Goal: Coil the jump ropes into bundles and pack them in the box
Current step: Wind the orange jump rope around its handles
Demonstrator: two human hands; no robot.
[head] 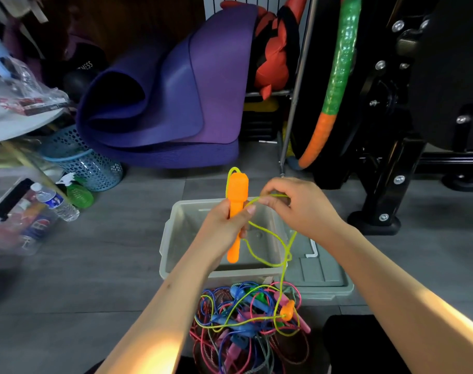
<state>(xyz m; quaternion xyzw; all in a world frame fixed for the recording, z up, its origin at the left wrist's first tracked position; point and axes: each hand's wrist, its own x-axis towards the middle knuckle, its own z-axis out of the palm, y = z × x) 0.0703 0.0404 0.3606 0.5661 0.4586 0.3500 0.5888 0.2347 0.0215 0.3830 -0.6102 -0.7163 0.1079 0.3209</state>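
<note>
Left hand (pixel 224 225) grips the orange handle (pixel 236 211) upright over the box (pixel 176 238). Right hand (pixel 297 206) pinches the yellow cord (pixel 267 261), probably between thumb and forefinger. Cord trails down to the second handle (pixel 287 311) on the rope pile (pixel 243 319). Lid (pixel 324 273) lies beside the box.

The box (pixel 173 238) stands open-topped with bare floor to its left, while its lid (pixel 321 273) crowds its right and tangled ropes (pixel 243 319) lie against its near wall.
</note>
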